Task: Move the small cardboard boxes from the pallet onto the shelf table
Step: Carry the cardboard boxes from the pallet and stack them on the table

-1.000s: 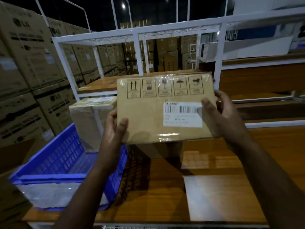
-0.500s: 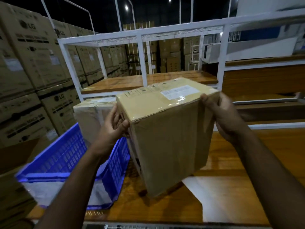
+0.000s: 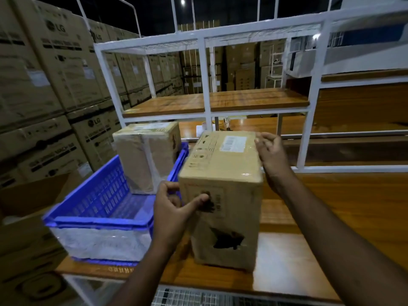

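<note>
Shelf table: wooden top, white frame, fills the view from 3 to 6 o'clock; upper wooden shelf at 12 o'clock, nothing seen on it.

Stacks of large cartons at 9 to 11 o'clock. Pallet not in view.

Blue crate at 8 o'clock, on the left end of the table top. One wrapped box stands upright in its far end.

Small cardboard box at centre, upright on the table top, just right of the crate. Label on its top face; ragged hole low on the near face.

Left hand at 7 o'clock: thumb lies on the box's near face, fingers curled at its left edge; a light hold, by the look of it.

Right hand at 2 o'clock: fingers loosely bent at the top right edge, touching or just off it; cannot tell whether it grips.

Judgement: this box counts as placed, release pending. Two boxes up so far, one of them in the crate. Remaining count unknown.
</note>
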Action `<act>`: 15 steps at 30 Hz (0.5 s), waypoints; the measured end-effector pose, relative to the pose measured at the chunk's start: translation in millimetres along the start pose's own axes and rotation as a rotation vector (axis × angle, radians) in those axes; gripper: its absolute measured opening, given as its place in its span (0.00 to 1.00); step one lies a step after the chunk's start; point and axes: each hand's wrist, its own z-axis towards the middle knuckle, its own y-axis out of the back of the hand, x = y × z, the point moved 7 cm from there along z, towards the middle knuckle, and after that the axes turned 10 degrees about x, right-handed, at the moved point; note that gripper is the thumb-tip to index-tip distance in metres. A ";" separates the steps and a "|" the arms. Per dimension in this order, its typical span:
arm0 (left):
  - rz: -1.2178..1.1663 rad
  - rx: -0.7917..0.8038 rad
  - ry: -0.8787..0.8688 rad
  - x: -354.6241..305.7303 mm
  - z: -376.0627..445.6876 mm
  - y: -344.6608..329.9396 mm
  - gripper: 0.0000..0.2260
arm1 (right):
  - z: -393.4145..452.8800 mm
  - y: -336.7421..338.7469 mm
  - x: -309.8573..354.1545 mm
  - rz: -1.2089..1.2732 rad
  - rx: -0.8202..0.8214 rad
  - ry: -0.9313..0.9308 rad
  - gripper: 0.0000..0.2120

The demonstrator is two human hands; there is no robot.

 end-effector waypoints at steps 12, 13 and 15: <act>-0.230 -0.088 0.109 22.8 -21.4 -33.4 0.34 | -46.6 10.7 -4.1 0.037 0.149 -0.068 0.30; -0.255 -0.087 0.131 23.6 -20.9 -37.9 0.34 | -51.0 15.0 -6.3 0.026 0.203 -0.055 0.29; -0.260 -0.072 0.143 20.9 -22.4 -49.1 0.31 | -55.3 23.5 -10.4 -0.022 0.315 -0.034 0.25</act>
